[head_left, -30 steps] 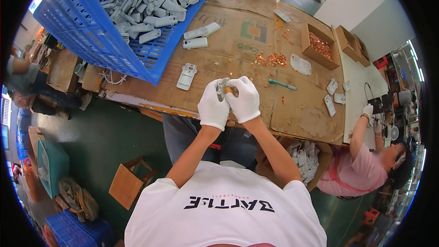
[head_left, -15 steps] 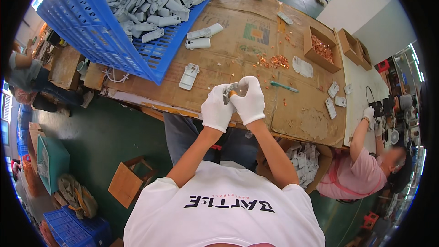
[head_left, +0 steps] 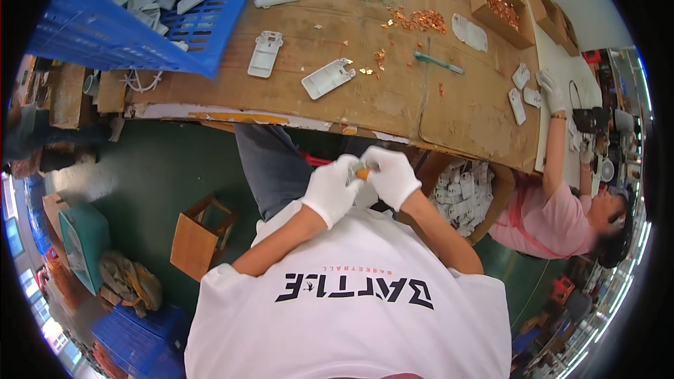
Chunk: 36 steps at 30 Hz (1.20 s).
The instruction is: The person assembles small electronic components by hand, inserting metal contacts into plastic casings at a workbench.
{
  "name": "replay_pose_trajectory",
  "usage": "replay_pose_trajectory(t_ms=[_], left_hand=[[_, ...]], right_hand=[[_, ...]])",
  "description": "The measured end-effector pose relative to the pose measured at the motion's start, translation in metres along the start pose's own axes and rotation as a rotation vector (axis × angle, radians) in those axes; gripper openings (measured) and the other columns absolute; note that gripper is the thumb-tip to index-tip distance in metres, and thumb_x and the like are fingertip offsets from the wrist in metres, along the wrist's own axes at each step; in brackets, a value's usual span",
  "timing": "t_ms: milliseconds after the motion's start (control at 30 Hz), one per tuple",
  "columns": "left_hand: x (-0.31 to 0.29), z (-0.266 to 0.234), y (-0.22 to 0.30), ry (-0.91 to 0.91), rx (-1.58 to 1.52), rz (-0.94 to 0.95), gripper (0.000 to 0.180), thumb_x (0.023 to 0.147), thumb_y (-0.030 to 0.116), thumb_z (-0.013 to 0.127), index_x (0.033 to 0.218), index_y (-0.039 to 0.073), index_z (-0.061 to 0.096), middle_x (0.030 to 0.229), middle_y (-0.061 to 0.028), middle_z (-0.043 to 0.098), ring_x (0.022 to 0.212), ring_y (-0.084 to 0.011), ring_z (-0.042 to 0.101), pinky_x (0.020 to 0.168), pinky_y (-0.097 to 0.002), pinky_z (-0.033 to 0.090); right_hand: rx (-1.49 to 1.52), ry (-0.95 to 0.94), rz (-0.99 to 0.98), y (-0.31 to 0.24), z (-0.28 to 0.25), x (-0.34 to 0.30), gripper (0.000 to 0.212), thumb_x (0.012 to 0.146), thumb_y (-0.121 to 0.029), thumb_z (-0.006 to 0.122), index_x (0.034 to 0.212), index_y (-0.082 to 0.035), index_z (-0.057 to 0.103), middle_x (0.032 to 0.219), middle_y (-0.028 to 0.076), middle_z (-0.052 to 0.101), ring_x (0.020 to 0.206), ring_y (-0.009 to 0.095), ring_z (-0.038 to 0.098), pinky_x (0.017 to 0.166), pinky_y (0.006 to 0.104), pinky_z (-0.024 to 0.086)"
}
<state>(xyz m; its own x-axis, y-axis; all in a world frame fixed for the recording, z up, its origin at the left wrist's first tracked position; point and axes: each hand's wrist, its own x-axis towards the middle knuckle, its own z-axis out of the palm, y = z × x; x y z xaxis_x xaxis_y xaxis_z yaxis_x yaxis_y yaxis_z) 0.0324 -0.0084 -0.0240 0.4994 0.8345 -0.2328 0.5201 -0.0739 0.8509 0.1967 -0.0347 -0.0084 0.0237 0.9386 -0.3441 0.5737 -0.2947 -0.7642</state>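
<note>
My left hand (head_left: 332,187) and my right hand (head_left: 393,177), both in white gloves, meet in front of my shirt, just off the table's near edge. Their fingers pinch together around something small. A grey bit and an orange-yellow spot show between them, but I cannot make out what it is. On the cardboard-covered table (head_left: 393,102) beyond lie a pale plastic casing (head_left: 328,78) and, to its left, another casing (head_left: 265,54). Small copper-coloured pieces (head_left: 421,21) are scattered farther back, with a green pen (head_left: 439,63) nearer.
A blue crate (head_left: 140,52) of pale casings stands at the far left. Cardboard trays (head_left: 528,36) sit at the back right. A co-worker's gloved hand (head_left: 552,91) reaches beside several small white parts (head_left: 517,107). Below the table is a box of white parts (head_left: 463,196); a wooden stool (head_left: 196,242) stands left.
Both hands have drawn back from over the table toward my body, still together. A casing now shows on the table near where they were. The co-worker's hand reaches farther forward. The view has shifted.
</note>
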Motion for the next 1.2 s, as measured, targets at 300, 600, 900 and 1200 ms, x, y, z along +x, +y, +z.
replay_pose_trajectory(t_ms=[300, 600, 900, 1200], left_hand=[[0.012, -0.013, 0.0, -0.168, -0.014, 0.003, 0.012, 0.087, 0.009, 0.061, 0.098, 0.005, 0.063, 0.082, -0.0173, 0.067, 0.078, -0.0316, 0.068, 0.069, -0.0358, 0.053], [-0.014, 0.024, -0.021, -0.145, -0.035, 0.084, 0.01, 0.085, 0.012, 0.059, 0.09, 0.009, 0.067, 0.087, -0.0146, 0.069, 0.085, -0.0325, 0.068, 0.078, -0.0402, 0.053], [0.067, -0.012, 0.019, 0.259, 0.041, 0.353, 0.015, 0.086, 0.013, 0.059, 0.097, 0.004, 0.063, 0.094, -0.0176, 0.064, 0.088, -0.0364, 0.064, 0.08, -0.0433, 0.052], [0.161, -0.141, -0.045, 0.781, 0.862, 0.078, 0.044, 0.09, 0.025, 0.061, 0.129, 0.005, 0.054, 0.129, -0.024, 0.052, 0.119, -0.0403, 0.05, 0.102, -0.0468, 0.041]], right_hand=[[0.065, -0.104, 0.073, -0.01, -0.001, -0.028, 0.029, 0.087, -0.013, 0.05, 0.113, -0.006, 0.062, 0.107, 0.023, 0.064, 0.101, 0.042, 0.06, 0.085, 0.0444, 0.049], [-0.102, -0.023, 0.097, 0.016, 0.026, -0.06, 0.034, 0.085, -0.03, 0.067, 0.112, -0.01, 0.067, 0.098, 0.019, 0.07, 0.097, 0.034, 0.068, 0.083, 0.0389, 0.053], [-0.086, 0.46, -0.417, -0.008, -0.004, 0.007, 0.066, 0.083, 0.006, 0.053, 0.146, -0.009, 0.04, 0.109, 0.021, 0.061, 0.097, 0.038, 0.061, 0.084, 0.0419, 0.051], [-0.467, 1.134, 0.338, 0.206, -0.296, 0.073, 0.034, 0.093, -0.017, 0.049, 0.125, -0.009, 0.056, 0.101, 0.021, 0.065, 0.094, 0.038, 0.062, 0.084, 0.0454, 0.049]])
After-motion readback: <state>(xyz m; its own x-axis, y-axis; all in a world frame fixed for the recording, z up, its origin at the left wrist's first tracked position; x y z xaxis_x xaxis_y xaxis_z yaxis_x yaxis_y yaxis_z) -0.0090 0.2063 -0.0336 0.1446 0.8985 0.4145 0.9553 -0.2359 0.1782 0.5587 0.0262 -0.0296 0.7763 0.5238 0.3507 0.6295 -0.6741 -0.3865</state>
